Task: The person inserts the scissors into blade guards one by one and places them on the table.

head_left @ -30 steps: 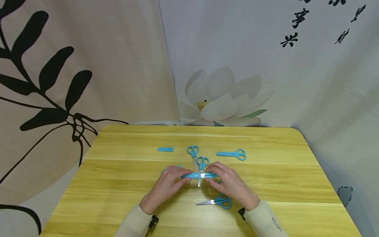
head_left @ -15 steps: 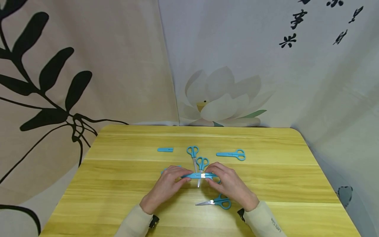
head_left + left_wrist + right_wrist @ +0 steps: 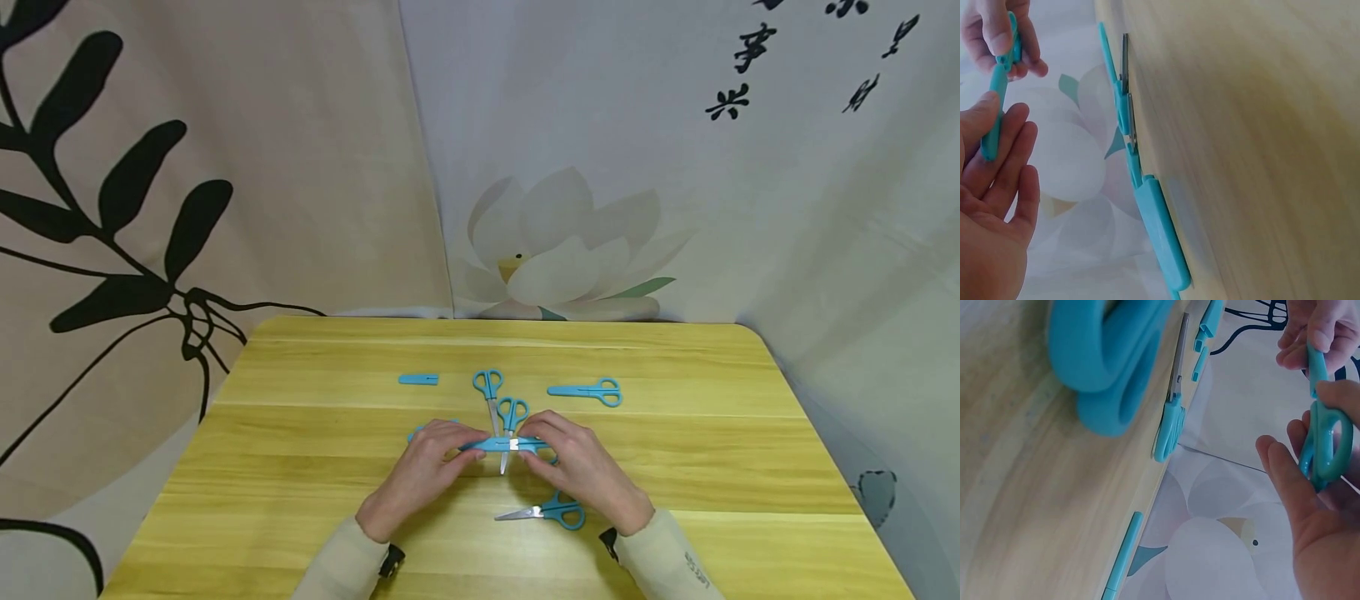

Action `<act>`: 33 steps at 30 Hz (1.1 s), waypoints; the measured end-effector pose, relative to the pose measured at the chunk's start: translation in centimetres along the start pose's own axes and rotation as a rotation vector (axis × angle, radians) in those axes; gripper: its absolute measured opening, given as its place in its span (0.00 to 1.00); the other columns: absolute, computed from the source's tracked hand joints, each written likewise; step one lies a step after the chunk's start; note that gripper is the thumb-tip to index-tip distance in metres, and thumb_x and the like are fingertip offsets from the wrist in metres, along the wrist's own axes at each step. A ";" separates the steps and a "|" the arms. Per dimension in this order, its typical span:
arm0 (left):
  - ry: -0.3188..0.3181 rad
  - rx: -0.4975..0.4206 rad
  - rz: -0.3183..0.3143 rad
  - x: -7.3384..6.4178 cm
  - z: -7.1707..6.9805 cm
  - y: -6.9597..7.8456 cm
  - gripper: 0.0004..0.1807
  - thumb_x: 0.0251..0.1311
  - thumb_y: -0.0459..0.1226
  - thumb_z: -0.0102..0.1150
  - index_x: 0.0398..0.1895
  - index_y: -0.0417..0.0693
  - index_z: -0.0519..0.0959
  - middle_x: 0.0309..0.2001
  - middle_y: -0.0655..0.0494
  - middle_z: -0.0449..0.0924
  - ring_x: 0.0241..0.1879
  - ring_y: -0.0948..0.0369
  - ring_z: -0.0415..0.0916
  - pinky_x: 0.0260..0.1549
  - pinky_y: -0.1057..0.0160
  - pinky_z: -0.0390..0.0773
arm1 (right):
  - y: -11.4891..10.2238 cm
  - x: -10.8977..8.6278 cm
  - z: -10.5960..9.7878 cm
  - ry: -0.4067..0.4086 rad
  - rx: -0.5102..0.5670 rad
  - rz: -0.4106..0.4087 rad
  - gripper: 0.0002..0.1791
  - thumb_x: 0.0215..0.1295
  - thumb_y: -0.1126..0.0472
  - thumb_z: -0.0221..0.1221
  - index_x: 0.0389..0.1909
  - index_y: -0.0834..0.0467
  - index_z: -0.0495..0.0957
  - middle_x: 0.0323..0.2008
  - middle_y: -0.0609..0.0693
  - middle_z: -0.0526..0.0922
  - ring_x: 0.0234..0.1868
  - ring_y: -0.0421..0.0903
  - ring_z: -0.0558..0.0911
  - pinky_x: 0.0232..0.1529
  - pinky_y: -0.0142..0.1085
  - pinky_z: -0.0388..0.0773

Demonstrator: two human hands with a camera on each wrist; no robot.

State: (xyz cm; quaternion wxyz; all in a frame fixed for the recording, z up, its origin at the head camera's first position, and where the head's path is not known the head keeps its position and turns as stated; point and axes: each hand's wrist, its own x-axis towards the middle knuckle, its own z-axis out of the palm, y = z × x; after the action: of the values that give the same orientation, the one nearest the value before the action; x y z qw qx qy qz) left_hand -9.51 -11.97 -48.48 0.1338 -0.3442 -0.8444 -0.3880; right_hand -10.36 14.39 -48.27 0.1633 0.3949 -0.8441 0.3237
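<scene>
Head view: only here is the full table (image 3: pixel 330 533) layout shown. My left hand (image 3: pixel 429 458) grips the sheath (image 3: pixel 491 445); my right hand (image 3: pixel 581 462) grips the handle of the held scissors (image 3: pixel 531 444). The unit spans the gap between both hands, bright metal showing between sheath and handle. It crosses over the middle scissors (image 3: pixel 513 411), whose bare tip protrudes on my side. Beyond lie the rear scissors (image 3: pixel 488 382), a loose cover (image 3: pixel 418 379) at left and the covered scissors (image 3: pixel 585 391) at right. The near scissors (image 3: pixel 551 511) lie beside my right wrist. My left hand obstructs a blue piece (image 3: pixel 412 434).

Left wrist view: my left thumb presses the sheath against my fingers; the unit is raised off the table. A long blue cover (image 3: pixel 1163 234) lies nearest this camera.

Right wrist view: my right thumb and fingers pinch the handle loops. Large finger loops (image 3: pixel 1075 369) fill the foreground.
</scene>
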 end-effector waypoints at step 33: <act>0.017 0.042 -0.021 0.2 0.1 0.0 0.14 0.57 0.35 0.76 0.47 0.48 0.88 0.47 0.57 0.89 0.53 0.55 0.82 0.57 0.46 0.78 | 0.1 0.2 -0.2 0.005 0.023 -0.013 0.12 0.73 0.54 0.65 0.46 0.58 0.84 0.48 0.49 0.84 0.46 0.44 0.86 0.47 0.37 0.86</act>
State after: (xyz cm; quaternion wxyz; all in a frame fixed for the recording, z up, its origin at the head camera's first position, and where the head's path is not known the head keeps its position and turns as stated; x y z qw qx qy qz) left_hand -9.65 -11.81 -48.47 0.1442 -0.3293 -0.8547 -0.3745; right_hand -10.55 14.52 -48.07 0.1631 0.4015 -0.8373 0.3334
